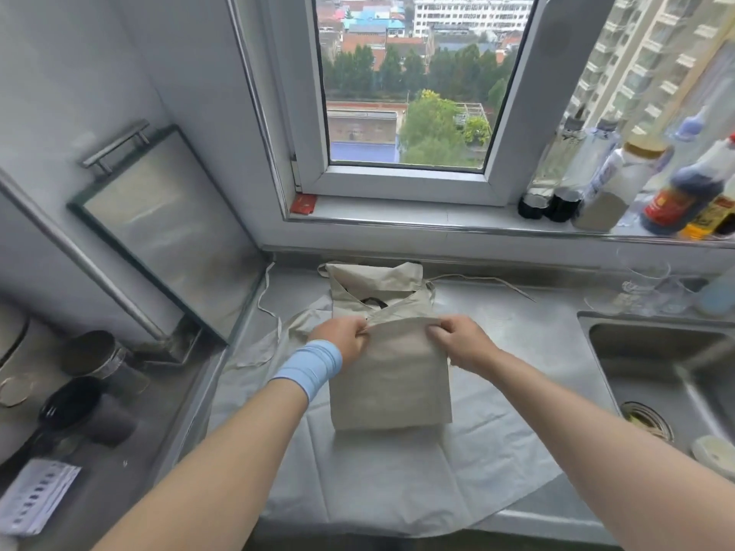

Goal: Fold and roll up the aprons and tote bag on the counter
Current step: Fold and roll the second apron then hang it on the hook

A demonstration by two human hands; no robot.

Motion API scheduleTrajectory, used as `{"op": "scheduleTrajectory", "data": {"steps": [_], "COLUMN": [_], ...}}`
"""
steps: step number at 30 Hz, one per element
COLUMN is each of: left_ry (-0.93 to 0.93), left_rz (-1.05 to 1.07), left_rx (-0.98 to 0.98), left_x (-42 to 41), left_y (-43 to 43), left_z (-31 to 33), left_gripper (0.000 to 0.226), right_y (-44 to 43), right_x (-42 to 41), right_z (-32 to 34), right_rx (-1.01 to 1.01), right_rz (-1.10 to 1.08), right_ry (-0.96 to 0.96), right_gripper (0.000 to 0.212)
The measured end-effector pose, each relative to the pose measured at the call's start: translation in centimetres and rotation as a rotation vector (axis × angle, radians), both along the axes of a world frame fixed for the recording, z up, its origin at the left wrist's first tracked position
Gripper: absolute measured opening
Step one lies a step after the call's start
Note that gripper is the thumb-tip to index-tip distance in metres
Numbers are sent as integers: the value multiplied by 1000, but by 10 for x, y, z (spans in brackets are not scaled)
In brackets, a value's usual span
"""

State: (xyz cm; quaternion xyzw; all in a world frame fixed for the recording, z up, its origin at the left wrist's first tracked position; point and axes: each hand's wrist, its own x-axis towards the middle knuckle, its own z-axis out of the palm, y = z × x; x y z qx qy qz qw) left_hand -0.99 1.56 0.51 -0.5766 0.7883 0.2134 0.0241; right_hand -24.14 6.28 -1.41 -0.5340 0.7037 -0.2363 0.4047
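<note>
A beige apron [391,381] lies folded into a narrow rectangle in the middle of the steel counter [529,332]. My left hand [344,338] and my right hand [461,342] both pinch its upper folded edge, left and right of centre. Beyond the fold, more beige fabric [378,284] with a dark loop lies crumpled toward the wall, its thin ties trailing left and right. Underneath everything a pale white-grey apron [397,479] is spread flat over the counter's front edge. I cannot tell which piece is the tote bag.
A steel sink [668,375] is sunk into the counter at the right, with clear glasses [644,280] behind it. Sauce bottles [676,192] line the window sill. On the left stand a framed panel [167,228], a jar [99,359] and a black cup [75,403].
</note>
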Motion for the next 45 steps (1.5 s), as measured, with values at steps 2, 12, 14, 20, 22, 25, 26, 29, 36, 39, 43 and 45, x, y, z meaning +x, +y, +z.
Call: {"op": "scheduleTrajectory", "data": {"steps": [2, 12, 14, 20, 22, 25, 26, 29, 36, 39, 43, 45], "left_ry": [-10, -55, -214, -259, -255, -134, -84, -51, -111, -30, -161, -225], "left_rz": [49, -243, -292, -348, -341, -312, -310, -333, -366, -220, -251, -302], "left_rx": [-139, -80, 103, 113, 77, -67, -91, -8, 26, 134, 502, 667], "left_x": [-11, -33, -28, -24, -24, -17, -13, -3, 10, 11, 4, 2], "left_y": [-18, -38, -37, -25, -20, -10, -4, 16, 41, 43, 48, 59], "left_z": [-10, -103, -122, -138, -136, -129, -126, -123, -111, -95, -72, -71], "left_gripper": [19, 54, 66, 79, 78, 56, 49, 61, 40, 30, 34, 40], "right_y": [-21, -98, -89, -38, -29, -22, -17, 7, 37, 40, 40, 45], "right_x": [-3, -2, 2, 8, 9, 16, 18, 21, 31, 34, 43, 47], "right_z": [-9, -78, -96, -128, -130, -118, -116, -107, -117, -94, -48, -42], "right_rx": [-35, 64, 21, -265, -308, -373, -408, -320, -377, -314, 307, 524], "right_rz": [-24, -33, 46, 510, 511, 508, 556, 794, 781, 723, 644, 731], "right_ry": [75, 333, 387, 858, 969, 934, 845, 660, 933, 801, 520, 492], "right_gripper": [23, 35, 57, 61, 57, 51, 49, 70, 29, 21, 15, 23]}}
